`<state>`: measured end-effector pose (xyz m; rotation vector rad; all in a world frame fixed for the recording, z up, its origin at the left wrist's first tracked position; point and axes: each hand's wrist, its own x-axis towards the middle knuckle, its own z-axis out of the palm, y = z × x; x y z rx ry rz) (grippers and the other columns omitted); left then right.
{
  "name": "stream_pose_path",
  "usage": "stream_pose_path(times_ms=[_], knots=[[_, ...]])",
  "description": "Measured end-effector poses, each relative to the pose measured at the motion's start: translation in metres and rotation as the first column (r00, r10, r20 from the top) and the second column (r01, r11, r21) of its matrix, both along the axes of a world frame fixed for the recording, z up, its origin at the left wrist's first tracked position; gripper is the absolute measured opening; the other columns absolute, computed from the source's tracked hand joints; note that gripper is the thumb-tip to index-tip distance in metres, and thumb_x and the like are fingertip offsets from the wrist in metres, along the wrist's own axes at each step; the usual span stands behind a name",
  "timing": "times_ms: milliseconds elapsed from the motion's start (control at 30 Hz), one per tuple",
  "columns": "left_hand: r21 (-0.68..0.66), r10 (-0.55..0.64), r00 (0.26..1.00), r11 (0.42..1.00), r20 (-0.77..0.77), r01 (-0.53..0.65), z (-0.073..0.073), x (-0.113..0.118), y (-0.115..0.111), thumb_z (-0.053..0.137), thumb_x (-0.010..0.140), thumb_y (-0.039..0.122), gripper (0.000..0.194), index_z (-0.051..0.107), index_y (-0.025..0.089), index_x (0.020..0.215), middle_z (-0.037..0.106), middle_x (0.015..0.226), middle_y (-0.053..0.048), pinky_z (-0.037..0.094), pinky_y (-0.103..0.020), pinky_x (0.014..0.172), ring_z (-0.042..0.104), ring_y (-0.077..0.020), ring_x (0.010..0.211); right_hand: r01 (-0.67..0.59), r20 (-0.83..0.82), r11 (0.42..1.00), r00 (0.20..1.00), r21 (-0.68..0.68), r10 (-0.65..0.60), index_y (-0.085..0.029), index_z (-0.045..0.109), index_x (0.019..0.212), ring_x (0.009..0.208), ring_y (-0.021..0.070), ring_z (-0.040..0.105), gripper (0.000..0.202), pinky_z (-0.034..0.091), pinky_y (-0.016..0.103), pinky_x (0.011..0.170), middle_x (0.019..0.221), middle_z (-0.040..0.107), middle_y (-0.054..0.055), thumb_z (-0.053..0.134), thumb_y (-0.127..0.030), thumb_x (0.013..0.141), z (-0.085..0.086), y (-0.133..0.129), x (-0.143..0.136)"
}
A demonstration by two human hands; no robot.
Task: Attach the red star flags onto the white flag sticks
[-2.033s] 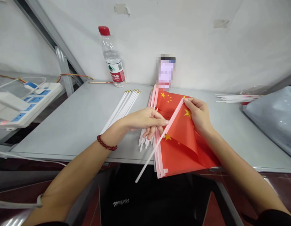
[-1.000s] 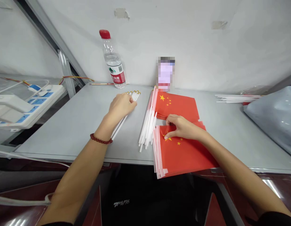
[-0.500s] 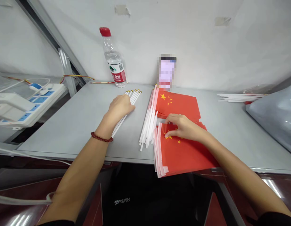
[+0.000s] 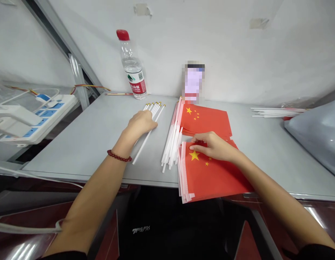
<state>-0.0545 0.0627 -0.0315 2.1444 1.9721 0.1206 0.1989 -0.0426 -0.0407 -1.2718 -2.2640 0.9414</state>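
My left hand (image 4: 142, 123) is closed, its thumb against a white flagstick (image 4: 142, 147) that lies slanted on the table. Several more gold-tipped sticks (image 4: 155, 105) lie beneath and beyond that hand, partly covered by it. My right hand (image 4: 209, 144) rests on a stack of small red flags (image 4: 216, 184) with yellow stars and white sleeves. Its thumb and index finger pinch the top flag near the upper left corner; the fingertips are partly hidden. Between my hands lie flags on sticks (image 4: 210, 121), their white sticks bunched together and their red cloth pointing right.
A water bottle (image 4: 135, 81) with a red cap and a blurred phone (image 4: 193, 81) stand against the wall. White sticks (image 4: 278, 112) and a grey bag (image 4: 316, 130) lie at the right. A power strip (image 4: 45, 119) with cables is at the left, beside the grey table (image 4: 83, 144).
One stick has separated from the others and shifted slightly right under my left hand. My right thumb has moved up toward the index finger at the flag's upper edge.
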Motion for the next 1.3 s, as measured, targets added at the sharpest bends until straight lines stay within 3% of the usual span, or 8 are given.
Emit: stream_pose_path(times_ms=[200,300,367,467,600,733,900,1300], knots=[[-0.034,-0.029,0.998,0.999,0.056,0.031,0.002,0.007,-0.003,0.065,0.058,0.033,0.032,0.039,0.023,0.043,0.049,0.047,-0.006,0.036,-0.033,0.048,0.056,-0.0248,0.056,-0.002,-0.045,1.000,0.999,-0.023,0.001,-0.019,0.061,0.083,0.061,0.0119,0.048,0.017,0.038,0.029,0.060,0.072,0.059,0.000,0.065,-0.035,0.083,-0.001,-0.002,-0.004],[0.005,0.021,0.970,1.000,0.242,-0.023,0.009,0.013,-0.010,0.063,0.062,0.033,0.031,0.041,0.022,0.043,0.045,0.042,-0.005,0.034,-0.033,0.046,0.053,-0.0222,0.049,-0.004,-0.082,0.999,0.997,-0.047,0.000,-0.018,0.062,0.080,0.062,0.0116,0.050,0.015,0.039,0.028,0.060,0.071,0.060,0.000,0.065,-0.032,0.083,-0.003,-0.003,-0.007],[-0.068,0.078,0.857,0.996,0.510,-0.050,0.015,0.015,-0.014,0.058,0.065,0.029,0.025,0.044,0.021,0.046,0.049,0.043,-0.005,0.031,-0.030,0.042,0.047,-0.0165,0.041,-0.005,-0.116,0.997,0.993,-0.072,-0.003,-0.017,0.064,0.079,0.063,0.0116,0.052,0.014,0.040,0.028,0.060,0.071,0.062,0.001,0.065,-0.030,0.083,-0.002,-0.003,-0.008],[-0.203,0.174,0.527,0.979,0.832,-0.002,0.022,0.016,-0.016,0.055,0.068,0.026,0.019,0.043,0.021,0.055,0.057,0.051,-0.006,0.024,-0.024,0.034,0.036,-0.0082,0.033,-0.035,-0.168,0.995,0.986,-0.093,0.019,-0.016,0.067,0.080,0.062,0.0109,0.056,0.012,0.043,0.026,0.060,0.070,0.065,0.001,0.063,-0.027,0.084,-0.001,-0.005,-0.009],[-0.222,0.201,0.234,0.973,0.951,0.065,0.024,0.019,-0.016,0.055,0.072,0.022,0.017,0.042,0.020,0.062,0.055,0.050,-0.003,0.024,-0.019,0.031,0.036,-0.0053,0.033,-0.081,-0.210,0.992,0.976,-0.099,0.059,-0.016,0.070,0.082,0.060,0.0096,0.057,0.010,0.044,0.024,0.057,0.072,0.068,0.001,0.063,-0.023,0.082,0.000,-0.006,-0.009],[-0.152,0.137,0.090,0.972,0.986,0.180,0.020,0.031,-0.025,0.061,0.074,0.016,0.009,0.053,0.016,0.070,0.059,0.060,0.000,0.033,-0.013,0.036,0.041,-0.0021,0.038,-0.116,-0.214,0.989,0.972,-0.091,0.095,-0.015,0.070,0.084,0.060,0.0095,0.061,0.010,0.046,0.023,0.057,0.076,0.070,0.001,0.062,-0.021,0.081,-0.003,-0.006,-0.009],[-0.090,0.072,0.094,0.974,0.993,0.206,0.014,0.046,-0.037,0.065,0.080,0.022,0.013,0.060,0.012,0.073,0.062,0.066,-0.001,0.041,-0.014,0.042,0.048,-0.0024,0.044,-0.132,-0.197,0.987,0.974,-0.091,0.112,-0.016,0.070,0.083,0.058,0.0095,0.061,0.010,0.046,0.022,0.054,0.073,0.070,0.000,0.061,-0.020,0.081,-0.006,-0.005,-0.009],[-0.079,0.045,0.213,0.986,0.976,0.150,0.008,0.051,-0.041,0.056,0.088,0.022,0.017,0.052,0.015,0.072,0.063,0.063,-0.001,0.044,-0.018,0.041,0.053,-0.0059,0.043,-0.174,-0.200,0.979,0.968,-0.106,0.151,-0.013,0.069,0.079,0.056,0.0082,0.058,0.008,0.043,0.021,0.055,0.064,0.066,-0.001,0.062,-0.013,0.080,0.001,-0.008,-0.012]])
